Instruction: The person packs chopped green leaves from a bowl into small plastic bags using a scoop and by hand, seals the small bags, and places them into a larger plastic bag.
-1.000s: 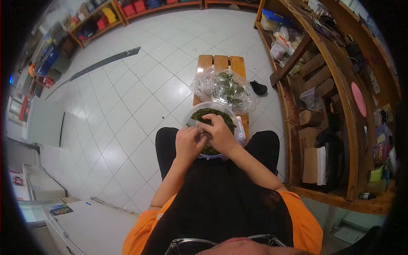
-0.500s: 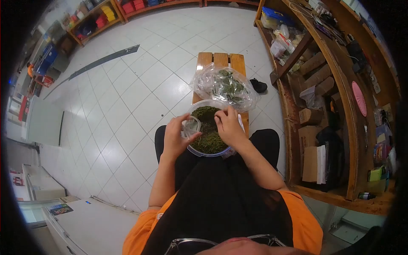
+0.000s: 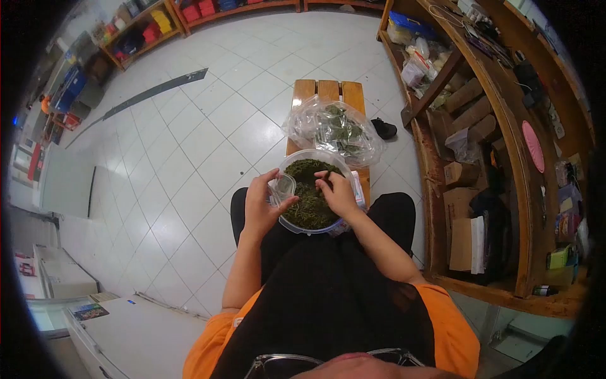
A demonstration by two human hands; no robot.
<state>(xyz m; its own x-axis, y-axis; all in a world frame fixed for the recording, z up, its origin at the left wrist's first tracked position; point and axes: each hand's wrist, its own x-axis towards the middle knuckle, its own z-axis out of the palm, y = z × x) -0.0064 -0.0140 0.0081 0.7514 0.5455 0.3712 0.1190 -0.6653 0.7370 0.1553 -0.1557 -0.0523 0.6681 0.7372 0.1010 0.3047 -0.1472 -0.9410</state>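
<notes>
A round tub (image 3: 346,165) full of green moss (image 3: 309,211) stands between my knees at the near end of a slatted wooden bench (image 3: 328,90). Over the tub's left edge, my left hand (image 3: 260,197) holds a small clear plastic cup (image 3: 282,188), tilted. Above the right part of the moss is my right hand (image 3: 336,191), its fingers bent together; whatever they grip is too small to make out. Behind the tub, a clear plastic bag (image 3: 338,132) with green clumps inside lies on the bench.
Wooden shelving (image 3: 499,189) with boxes and bags runs along the right. A black shoe (image 3: 384,128) lies on the tiled floor beside the bench. A white cabinet top (image 3: 142,341) is at the lower left. A distant person (image 3: 45,104) shows at the far left.
My hands were together over the tub and have moved apart. The clear cup now shows in my left hand, and my right hand has shifted to the right over the moss.
</notes>
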